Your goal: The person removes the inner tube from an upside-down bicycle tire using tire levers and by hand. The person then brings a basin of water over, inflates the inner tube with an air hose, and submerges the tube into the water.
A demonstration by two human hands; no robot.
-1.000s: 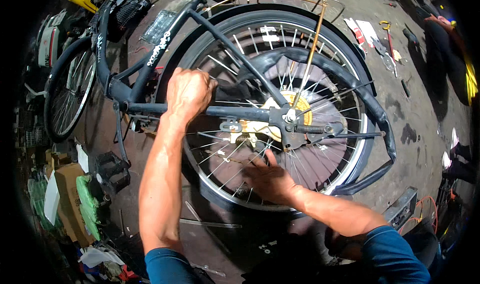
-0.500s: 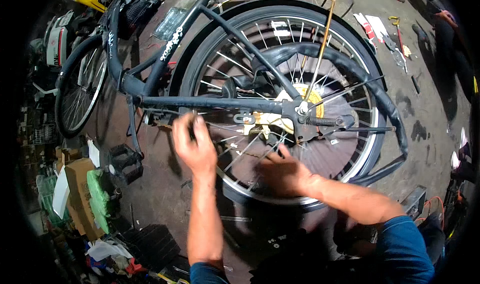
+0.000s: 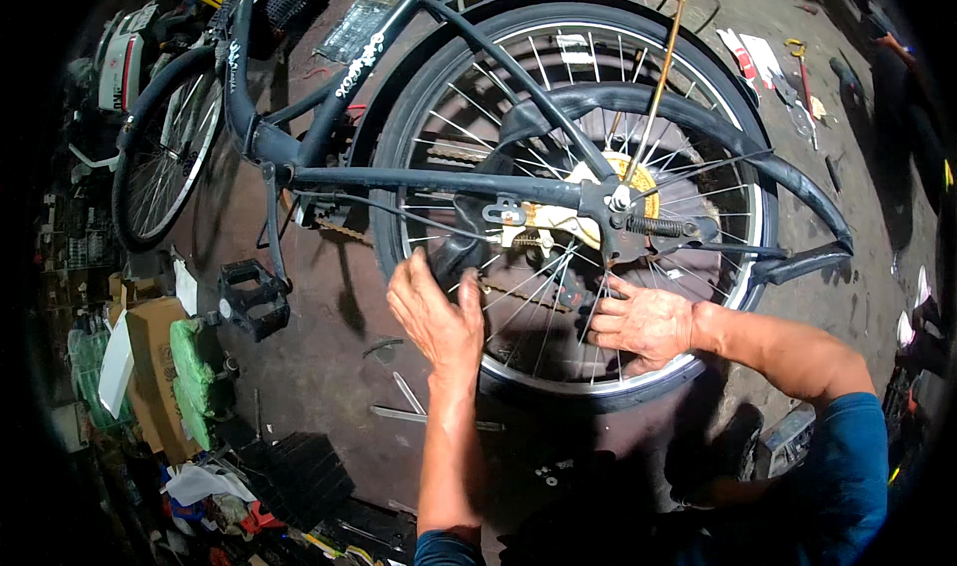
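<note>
A dark bicycle lies on its side, its rear wheel (image 3: 733,327) beneath the black frame (image 3: 429,179). My left hand (image 3: 436,317) is at the wheel's lower left edge, fingers over the tyre and thumb apart from them on the inner side. My right hand (image 3: 646,325) lies over the spokes near the lower rim, fingers spread toward the left. A limp black inner tube (image 3: 802,192) arches across the wheel and loops beyond its right side. Its other end hangs near my left hand. Above my right hand are the rusty hub cover (image 3: 643,189) and a coil spring (image 3: 653,227).
A black pedal (image 3: 254,302) sticks out at the left, near cardboard (image 3: 158,377) and a green wrapped bundle (image 3: 194,377). Flat metal strips (image 3: 407,395) lie below my left hand. Tools and a red-handled rod (image 3: 805,93) lie at the upper right.
My left hand has moved right and come onto the tyre. My right hand has moved right, away from the chain. The tube's right loop has shifted up and outward. The view has shifted slightly.
</note>
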